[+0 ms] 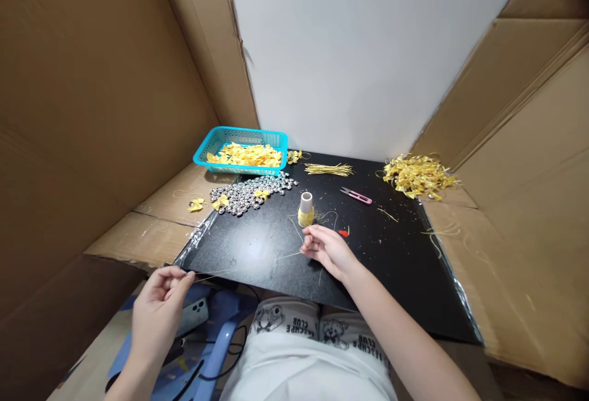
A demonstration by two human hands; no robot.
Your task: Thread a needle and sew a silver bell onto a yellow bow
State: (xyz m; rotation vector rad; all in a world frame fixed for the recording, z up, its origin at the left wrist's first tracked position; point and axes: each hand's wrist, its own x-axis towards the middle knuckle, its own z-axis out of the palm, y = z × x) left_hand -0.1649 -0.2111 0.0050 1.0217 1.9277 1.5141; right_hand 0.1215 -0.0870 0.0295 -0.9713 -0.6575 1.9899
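the step in hand looks like drawing off a length of gold thread (257, 264) from the spool (306, 210) that stands upright on the black board (396, 266). the left hand (159, 303) is out past the board's near left edge, thumb and forefinger closed in a pinch on one end of the thread. the right hand (329, 249) rests just in front of the spool, fingers curled nearly closed and seemingly pinching the other part of the thread; the grip itself is too small to tell for sure. the thread runs fairly taut between the two hands.

behind and to the right of the spool lie the pink snips (356, 195). behind and to the left is a pile of silver bells (251, 194), and beyond them a blue basket (242, 149) of yellow bows.

my judgement: the next move calls for keeping the thread taut at the wanted length and bringing the snips to it, which means one hand must let go without losing the measure.
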